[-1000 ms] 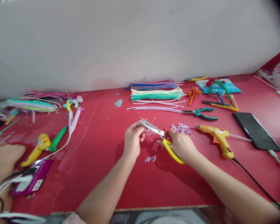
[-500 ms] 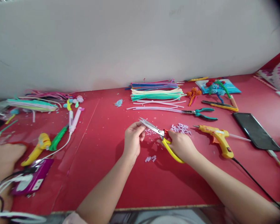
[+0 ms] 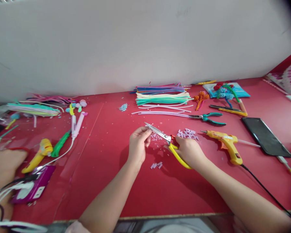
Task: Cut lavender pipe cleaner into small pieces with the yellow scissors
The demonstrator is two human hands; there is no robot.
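My right hand [image 3: 189, 150] is wrapped round the yellow handles of a pair of scissors [image 3: 161, 133], whose blades point up and left. Pinched together at the blade tips are the fingers of my left hand [image 3: 138, 142]; whatever they hold is too small or hidden to make out. Below the blades lie fine lilac trimmings [image 3: 156, 137]. A pile of short lilac pieces [image 3: 188, 133] sits just beyond my right hand. Nearer me are several cut lilac bits [image 3: 156, 165].
Bundles of pipe cleaners [image 3: 163, 98] lie along the wall, with pliers [image 3: 208, 118] in front. To the right are a yellow glue gun [image 3: 224, 142] and a phone [image 3: 266, 136]. At left, another person's arm [image 3: 5, 165] rests near a purple power strip [image 3: 36, 186] and cables.
The scissor blades look slightly more closed than half a second ago. Both hands stay in almost the same place.
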